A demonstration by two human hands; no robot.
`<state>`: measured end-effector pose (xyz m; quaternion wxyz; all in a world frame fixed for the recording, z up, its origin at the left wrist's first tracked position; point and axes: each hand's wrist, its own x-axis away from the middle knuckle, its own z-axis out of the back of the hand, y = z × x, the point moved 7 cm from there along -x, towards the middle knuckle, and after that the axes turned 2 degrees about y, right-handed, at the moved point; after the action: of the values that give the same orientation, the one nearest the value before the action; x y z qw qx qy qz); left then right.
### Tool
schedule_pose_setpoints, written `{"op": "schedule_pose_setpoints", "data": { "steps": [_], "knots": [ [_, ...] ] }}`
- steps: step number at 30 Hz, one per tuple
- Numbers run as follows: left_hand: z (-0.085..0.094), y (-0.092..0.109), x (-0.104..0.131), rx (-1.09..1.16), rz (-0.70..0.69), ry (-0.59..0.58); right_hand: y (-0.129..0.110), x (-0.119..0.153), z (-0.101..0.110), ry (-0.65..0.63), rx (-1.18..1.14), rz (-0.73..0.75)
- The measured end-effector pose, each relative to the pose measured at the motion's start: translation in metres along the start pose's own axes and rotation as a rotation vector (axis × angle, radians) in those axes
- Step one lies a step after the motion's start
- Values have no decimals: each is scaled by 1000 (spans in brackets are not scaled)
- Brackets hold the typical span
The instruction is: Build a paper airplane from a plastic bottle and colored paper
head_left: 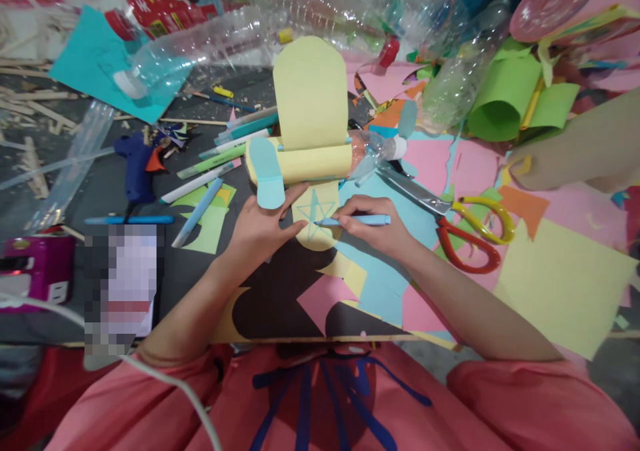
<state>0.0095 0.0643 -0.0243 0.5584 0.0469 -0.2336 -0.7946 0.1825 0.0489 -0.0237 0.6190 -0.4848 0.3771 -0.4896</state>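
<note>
My right hand (373,221) grips a light blue marker (376,220), its tip on the lower yellow paper wing (323,238) of a model airplane. A blue star outline (315,211) shows on that wing. My left hand (267,228) rests at the wing's left edge, thumb and forefinger spread apart over the paper. The plane's body is a plastic bottle (373,151) wrapped in yellow paper (315,163), with a white cap at its right end. A rounded yellow wing (311,94) stretches away from me, and a light blue paper tail piece (267,171) sits at the left end.
Scissors (470,234) with red and yellow handles lie to the right, among coloured paper scraps. On the left are several markers (200,211), a blue glue gun (140,168) and a blurred-out phone (130,278). Plastic bottles (200,44) line the back. Another person's arm (575,144) reaches in at right.
</note>
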Motion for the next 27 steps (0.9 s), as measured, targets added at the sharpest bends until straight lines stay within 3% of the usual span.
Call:
{"op": "schedule_pose_setpoints", "data": {
  "steps": [6, 12, 19, 27],
  "knots": [
    [-2, -1, 0, -15, 19, -33, 11, 0, 13, 196, -67, -39],
    [-4, 0, -1, -16, 30, -66, 12, 0, 10, 173, -56, -42],
    [-4, -1, 2, -1, -19, -3, 8, 0, 9, 155, -25, -39],
    [-5, -2, 2, -18, 2, -22, 5, 1, 5, 81, -21, -57]
  ]
}}
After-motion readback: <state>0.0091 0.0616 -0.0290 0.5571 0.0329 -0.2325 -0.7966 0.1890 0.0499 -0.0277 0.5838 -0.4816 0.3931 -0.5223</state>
